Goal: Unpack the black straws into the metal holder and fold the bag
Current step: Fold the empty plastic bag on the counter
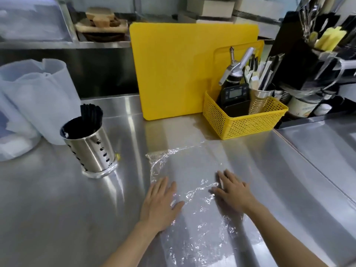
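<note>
A clear plastic bag (190, 174) lies flat and crinkled on the steel counter, with nothing visible inside it. My left hand (160, 205) rests palm down on the bag's left edge, fingers spread. On the bag's right side my right hand (234, 191) presses flat, fingers apart as well. The perforated metal holder (90, 149) stands upright to the left of the bag. Black straws (91, 113) stick out of its top.
A large yellow cutting board (173, 70) leans against the back wall. A yellow mesh basket (244, 116) with tools and a timer sits at the back right. Translucent plastic jugs (36, 97) stand at the far left. A seam in the counter runs along the right.
</note>
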Action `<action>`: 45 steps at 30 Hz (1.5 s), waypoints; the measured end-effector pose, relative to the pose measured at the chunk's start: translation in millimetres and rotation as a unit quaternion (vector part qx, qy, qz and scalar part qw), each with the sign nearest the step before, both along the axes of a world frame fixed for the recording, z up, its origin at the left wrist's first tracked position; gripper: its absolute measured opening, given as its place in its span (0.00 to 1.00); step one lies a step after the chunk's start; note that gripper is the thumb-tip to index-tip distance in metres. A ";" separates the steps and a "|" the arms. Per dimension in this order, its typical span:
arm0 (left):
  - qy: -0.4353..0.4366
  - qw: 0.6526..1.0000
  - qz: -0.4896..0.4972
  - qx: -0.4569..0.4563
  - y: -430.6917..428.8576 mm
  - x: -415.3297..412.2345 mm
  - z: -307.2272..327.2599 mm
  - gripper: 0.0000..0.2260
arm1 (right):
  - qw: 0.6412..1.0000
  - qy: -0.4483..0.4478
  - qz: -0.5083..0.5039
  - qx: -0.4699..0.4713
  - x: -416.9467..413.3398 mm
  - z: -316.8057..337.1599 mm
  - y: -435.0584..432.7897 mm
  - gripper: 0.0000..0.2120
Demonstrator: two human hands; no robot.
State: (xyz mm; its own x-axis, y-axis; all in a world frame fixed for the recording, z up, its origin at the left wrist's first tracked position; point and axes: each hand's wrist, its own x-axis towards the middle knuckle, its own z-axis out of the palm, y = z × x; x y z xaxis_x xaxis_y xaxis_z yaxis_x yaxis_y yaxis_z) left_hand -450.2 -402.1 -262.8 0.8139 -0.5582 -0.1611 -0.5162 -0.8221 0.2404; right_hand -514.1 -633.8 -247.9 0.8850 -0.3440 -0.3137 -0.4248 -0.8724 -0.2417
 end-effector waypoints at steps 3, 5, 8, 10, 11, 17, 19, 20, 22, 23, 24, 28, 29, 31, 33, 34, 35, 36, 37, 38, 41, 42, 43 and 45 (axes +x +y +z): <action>-0.006 0.999 0.040 -0.003 3.7 -4.8 -4.8 0.28 | 1.000 -0.026 0.015 -0.008 -6.8 -2.7 -1.9 0.28; -0.002 0.995 0.091 -0.049 3.0 -7.8 -1.9 0.31 | 0.997 -0.077 -0.025 0.017 -6.1 -1.6 -4.1 0.23; 0.009 0.969 0.233 -0.081 2.2 -8.4 5.7 0.39 | 0.978 -0.137 -0.140 0.077 0.1 -2.9 -6.2 0.23; 0.028 0.952 0.275 -0.133 4.7 -8.2 13.1 0.41 | 0.963 -0.127 -0.200 0.132 3.9 -2.9 -6.1 0.24; 0.054 0.941 0.295 -0.157 6.4 -5.9 15.7 0.40 | 0.958 -0.106 -0.219 0.153 4.7 -1.7 -5.2 0.23; 0.267 0.825 0.359 -0.345 17.2 7.1 26.9 0.04 | 0.922 -0.086 -0.202 0.318 0.9 8.2 -8.3 0.06; 0.289 0.798 0.362 -0.387 24.5 8.4 31.3 0.04 | 0.898 -0.080 -0.193 0.388 -3.8 14.3 -10.3 0.10; 0.299 0.791 0.361 -0.393 29.0 7.9 33.7 0.05 | 0.886 -0.080 -0.190 0.415 -7.3 19.2 -10.0 0.10; 0.354 0.775 0.350 -0.390 40.7 8.2 33.7 0.15 | 0.864 -0.081 -0.182 0.462 -12.9 23.9 -11.5 0.09; 0.392 0.768 0.337 -0.378 44.9 4.9 37.2 0.21 | 0.860 -0.077 -0.175 0.474 -15.1 24.1 -12.2 0.08; 0.415 0.765 0.329 -0.368 49.2 4.0 35.3 0.22 | 0.858 -0.076 -0.170 0.479 -16.8 24.9 -12.2 0.07; 0.389 0.764 0.321 -0.403 56.9 -0.5 34.7 0.06 | 0.837 -0.082 -0.165 0.516 -23.3 24.0 -9.5 0.10; 0.385 0.762 0.314 -0.414 59.9 -1.1 35.7 0.05 | 0.831 -0.081 -0.167 0.524 -24.5 23.3 -9.4 0.11; 0.385 0.771 0.282 -0.422 68.9 -1.7 40.0 0.05 | 0.820 -0.073 -0.164 0.543 -26.7 22.7 -9.9 0.15; 0.381 0.791 0.242 -0.414 79.9 -1.1 45.4 0.06 | 0.805 -0.077 -0.164 0.565 -27.8 22.9 -15.0 0.14; 0.372 0.799 0.222 -0.418 84.1 -0.6 48.2 0.06 | 0.799 -0.083 -0.166 0.572 -28.7 24.3 -17.5 0.11; 0.362 0.801 0.204 -0.431 87.1 -0.6 51.5 0.07 | 0.792 -0.090 -0.166 0.580 -29.8 25.9 -19.7 0.09; 0.347 0.801 0.191 -0.450 88.5 -0.9 54.1 0.09 | 0.782 -0.097 -0.169 0.592 -30.6 26.6 -21.6 0.09; 0.329 0.797 0.187 -0.471 89.4 -1.2 56.2 0.11 | 0.767 -0.106 -0.172 0.609 -31.1 26.6 -23.4 0.10; 0.312 0.793 0.189 -0.489 89.4 -1.5 57.4 0.14 | 0.753 -0.113 -0.178 0.624 -31.8 27.3 -23.8 0.11; 0.273 0.785 0.205 -0.517 87.5 -2.3 56.3 0.19 | 0.732 -0.124 -0.178 0.646 -33.3 29.8 -19.4 0.12; 0.260 0.783 0.211 -0.524 86.9 -2.4 54.6 0.20 | 0.726 -0.125 -0.173 0.653 -33.8 30.6 -17.2 0.10; 0.246 0.783 0.217 -0.529 86.3 -2.2 52.7 0.21 | 0.721 -0.128 -0.170 0.660 -34.3 31.9 -14.6 0.07; 0.224 0.785 0.226 -0.531 85.7 -2.4 50.2 0.26 | 0.727 -0.135 -0.170 0.651 -32.9 31.0 -12.3 0.09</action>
State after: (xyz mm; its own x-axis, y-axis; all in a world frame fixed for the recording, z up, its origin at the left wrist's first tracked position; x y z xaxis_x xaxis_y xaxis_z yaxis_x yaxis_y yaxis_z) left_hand -452.6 -316.3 -212.6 0.9620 -0.2416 -0.1275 0.1036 -0.1091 0.9886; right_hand -547.0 -646.1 -216.8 0.9082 -0.1245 -0.3996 -0.3456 0.3155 -0.8837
